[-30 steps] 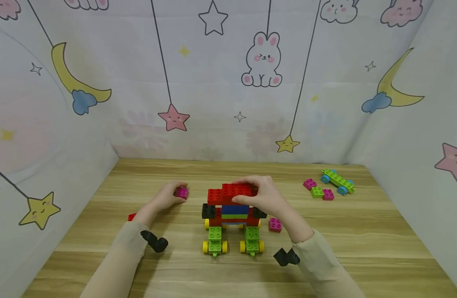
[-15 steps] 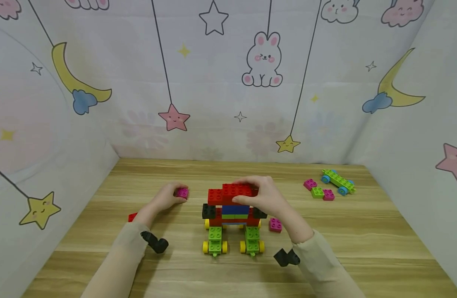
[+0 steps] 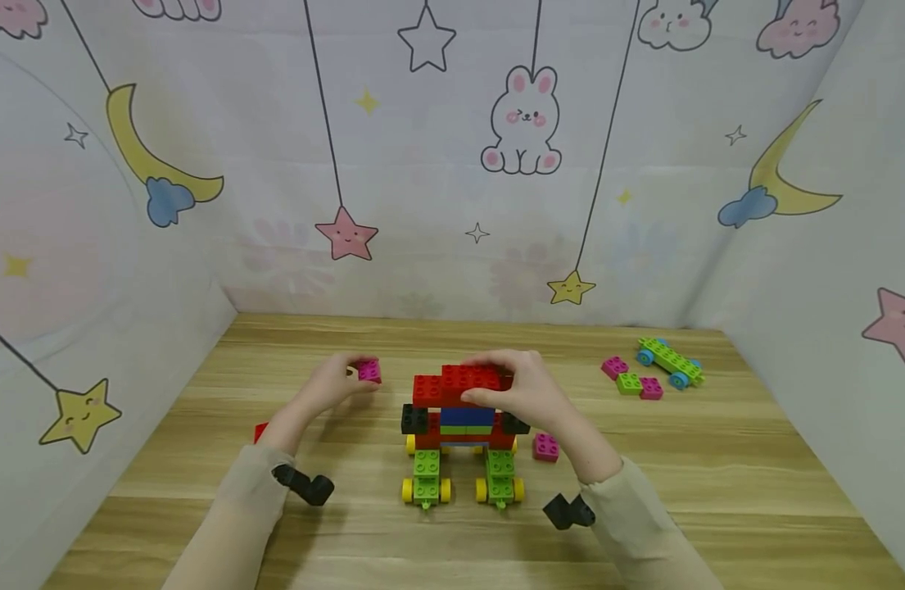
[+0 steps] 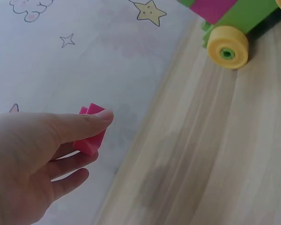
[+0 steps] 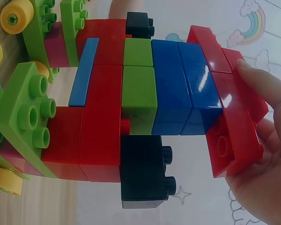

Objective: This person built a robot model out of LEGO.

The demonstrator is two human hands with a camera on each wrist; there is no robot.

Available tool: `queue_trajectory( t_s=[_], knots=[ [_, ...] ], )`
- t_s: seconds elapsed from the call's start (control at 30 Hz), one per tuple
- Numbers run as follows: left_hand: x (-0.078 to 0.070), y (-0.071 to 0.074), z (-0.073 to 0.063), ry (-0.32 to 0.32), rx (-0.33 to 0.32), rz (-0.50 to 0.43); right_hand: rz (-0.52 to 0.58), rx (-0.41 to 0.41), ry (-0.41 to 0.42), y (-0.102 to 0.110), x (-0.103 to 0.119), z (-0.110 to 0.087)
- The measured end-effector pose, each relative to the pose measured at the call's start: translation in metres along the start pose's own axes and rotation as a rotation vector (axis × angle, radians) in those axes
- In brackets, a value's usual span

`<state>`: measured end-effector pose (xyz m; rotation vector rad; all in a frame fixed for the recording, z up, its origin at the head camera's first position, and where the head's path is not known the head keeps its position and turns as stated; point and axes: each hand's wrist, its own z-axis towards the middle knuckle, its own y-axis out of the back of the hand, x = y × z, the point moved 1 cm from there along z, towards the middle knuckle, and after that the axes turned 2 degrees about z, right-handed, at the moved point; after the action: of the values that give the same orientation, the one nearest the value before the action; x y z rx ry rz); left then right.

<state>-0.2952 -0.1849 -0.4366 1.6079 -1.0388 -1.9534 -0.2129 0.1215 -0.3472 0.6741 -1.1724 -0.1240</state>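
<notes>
Between thumb and fingers, my left hand [image 3: 331,383] pinches a magenta brick [image 4: 90,143]; in the left wrist view it appears lifted off the table. My right hand [image 3: 524,388] grips the red bricks [image 3: 459,383] on top of a wheeled brick model [image 3: 467,430]. That model stacks red, blue [image 5: 173,89] and green bricks, with a black brick [image 5: 143,168] on each side. Its base is two green wheeled pieces [image 3: 426,477] with yellow wheels. In the right wrist view, the thumb lies on the upper red brick and the other fingers are partly hidden behind it.
A magenta brick [image 3: 545,447] lies right of the model. Farther back right are two magenta bricks, a green brick [image 3: 629,383] and a green car base [image 3: 670,361] with blue wheels. A red piece [image 3: 260,432] shows beside the left forearm. Patterned cloth [image 3: 437,188] borders the table.
My left hand has picked up the magenta brick and moved it slightly back and to the right. The right hand keeps its grip on the model's top.
</notes>
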Motion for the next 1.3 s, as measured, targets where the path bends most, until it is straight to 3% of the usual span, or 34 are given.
queue_trajectory(
  t_s=[0.43,0.77,1.03,1.3],
  knots=[
    [-0.053,0.02,-0.018,-0.202,-0.163,-0.028,0.004,0.001,0.013,-0.001,-0.003,0.0],
    [-0.093,0.032,-0.041,-0.286,-0.208,-0.049,0.004,-0.001,0.008,-0.001,-0.002,-0.001],
    [-0.112,0.033,-0.054,-0.415,-0.246,-0.008,0.007,0.0,0.006,-0.001,-0.002,0.0],
    [-0.12,0.032,-0.063,-0.468,-0.227,0.003,0.016,0.0,0.003,0.0,-0.001,0.0]
  ],
)
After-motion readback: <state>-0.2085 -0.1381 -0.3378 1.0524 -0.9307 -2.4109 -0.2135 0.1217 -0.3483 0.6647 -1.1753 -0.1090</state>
